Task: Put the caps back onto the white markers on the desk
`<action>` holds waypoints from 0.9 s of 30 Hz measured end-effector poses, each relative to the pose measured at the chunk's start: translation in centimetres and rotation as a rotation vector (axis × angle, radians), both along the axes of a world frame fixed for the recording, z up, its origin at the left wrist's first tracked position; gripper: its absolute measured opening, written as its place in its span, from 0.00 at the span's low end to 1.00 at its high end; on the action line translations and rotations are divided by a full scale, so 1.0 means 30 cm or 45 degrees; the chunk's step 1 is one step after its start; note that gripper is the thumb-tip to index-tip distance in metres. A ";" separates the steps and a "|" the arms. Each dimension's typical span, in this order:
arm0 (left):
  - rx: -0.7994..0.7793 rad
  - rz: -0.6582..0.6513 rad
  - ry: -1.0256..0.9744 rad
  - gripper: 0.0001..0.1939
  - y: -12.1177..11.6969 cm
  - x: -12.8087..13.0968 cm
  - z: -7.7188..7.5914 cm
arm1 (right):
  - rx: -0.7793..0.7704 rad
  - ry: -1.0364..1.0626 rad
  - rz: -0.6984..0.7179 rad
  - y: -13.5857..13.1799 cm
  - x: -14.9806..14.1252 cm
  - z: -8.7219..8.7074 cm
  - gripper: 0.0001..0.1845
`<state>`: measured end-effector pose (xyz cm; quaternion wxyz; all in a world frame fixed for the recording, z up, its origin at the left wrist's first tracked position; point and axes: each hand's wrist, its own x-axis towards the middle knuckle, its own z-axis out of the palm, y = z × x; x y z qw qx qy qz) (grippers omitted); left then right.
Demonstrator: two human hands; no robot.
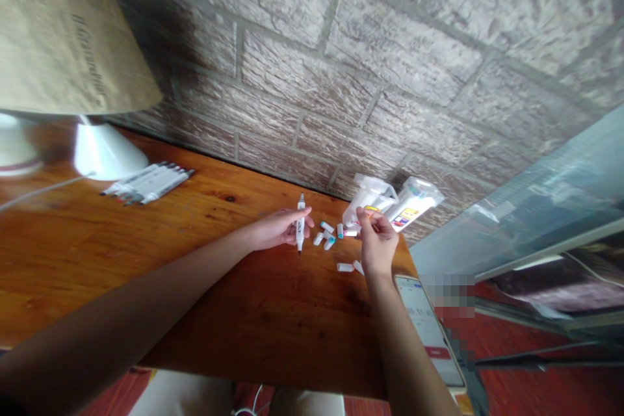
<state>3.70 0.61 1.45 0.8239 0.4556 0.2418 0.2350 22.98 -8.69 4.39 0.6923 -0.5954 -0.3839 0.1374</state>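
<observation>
A white double-ended marker [300, 226] stands nearly upright in the picture, pinched between the thumb and fingers of my left hand [279, 229]. Both of its dark tips show without caps. My right hand [377, 240] is closed in a pinch in front of a clear plastic container [359, 198]; whatever lies between its fingertips is too small to make out. Between my hands several loose marker caps [329, 242] lie scattered on the wood, white with teal or red ends. Closer to me lies another white cap [344, 267], beside my right wrist.
A second clear container [414, 201] with a colourful label stands at the right by the brick wall [292, 71]. Several white markers [149, 183] lie together at the left, near a lamp base [104, 153]. A phone [429, 331] rests along the right edge of the wooden table [273, 312].
</observation>
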 end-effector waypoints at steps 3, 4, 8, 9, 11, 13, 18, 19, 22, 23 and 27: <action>0.009 -0.009 0.000 0.25 0.001 0.000 -0.001 | -0.022 -0.015 0.058 0.002 -0.016 -0.004 0.20; 0.013 -0.014 -0.002 0.24 0.001 0.000 -0.002 | -0.018 -0.037 0.070 0.003 -0.018 -0.007 0.20; 0.025 -0.022 -0.022 0.25 0.003 0.000 -0.007 | -0.009 -0.132 0.095 0.009 -0.014 -0.020 0.16; 0.031 -0.027 -0.029 0.25 0.004 0.001 -0.008 | -0.015 -0.142 0.102 0.010 -0.011 -0.022 0.16; 0.040 -0.036 -0.036 0.25 0.003 0.003 -0.009 | -0.032 -0.141 0.111 0.009 -0.009 -0.025 0.16; 0.039 -0.039 -0.032 0.25 0.002 0.005 -0.008 | -0.046 -0.130 0.115 0.006 -0.009 -0.024 0.16; 0.008 -0.034 0.014 0.25 -0.001 0.004 -0.004 | -0.099 -0.181 0.114 -0.003 -0.013 -0.023 0.18; -0.001 -0.031 0.021 0.24 -0.001 0.003 -0.004 | -0.115 -0.182 0.119 -0.004 -0.014 -0.023 0.19; -0.008 -0.037 0.000 0.24 0.001 0.003 -0.006 | -0.148 -0.157 0.129 -0.005 -0.016 -0.025 0.21; -0.006 -0.044 -0.017 0.24 0.002 0.003 -0.008 | -0.150 -0.151 0.130 -0.004 -0.016 -0.027 0.22; 0.002 -0.074 -0.087 0.24 0.007 0.007 -0.019 | -0.134 -0.146 0.129 0.002 -0.021 -0.034 0.22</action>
